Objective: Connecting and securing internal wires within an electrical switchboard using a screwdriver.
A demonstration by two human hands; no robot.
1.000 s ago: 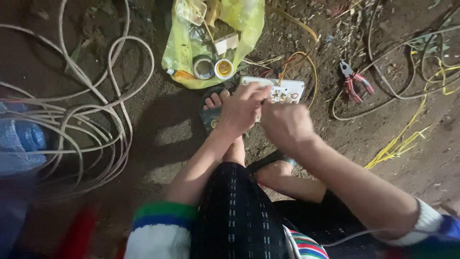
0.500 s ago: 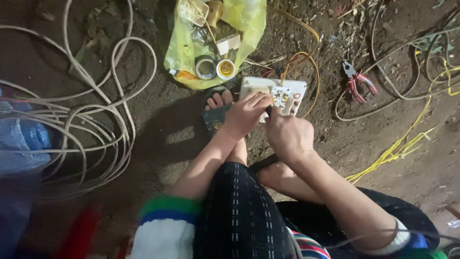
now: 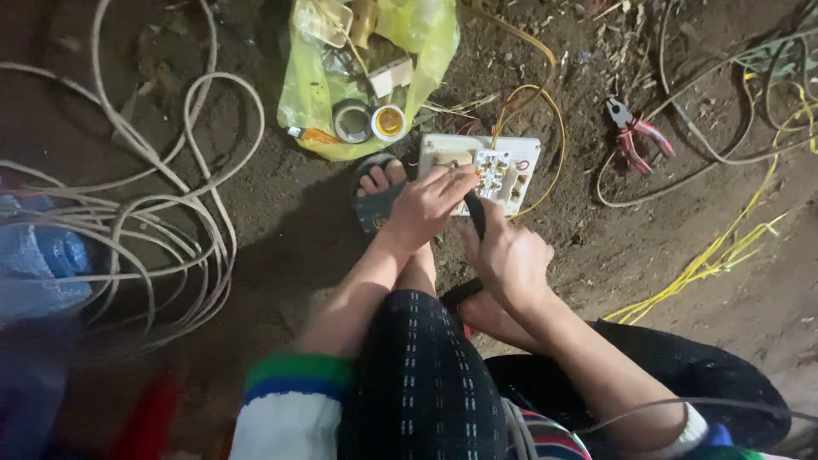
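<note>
Item: white rectangular plastic switch plate point(image 3: 503, 162), back up on the dirt floor point(image 3: 290, 221) beside my sandalled foot point(image 3: 381, 189). My left hand point(image 3: 423, 207) presses fingertips on it; my right hand point(image 3: 509, 258) grips a black tool handle point(image 3: 475, 213). Red-handled pliers point(image 3: 635, 135) lie well apart.

Bare dirt ground point(image 3: 324, 247) is carrying everything; pale cable point(image 3: 145, 213) is lying coiled at the left; a yellow bag point(image 3: 426, 43) is lying at the top with two tape rolls point(image 3: 371, 122) just beside it; red pliers point(image 3: 635, 136) are lying at the right; yellow wire point(image 3: 716, 260) is trailing below them; a white switch plate point(image 3: 486, 170) is resting in the middle.
</note>
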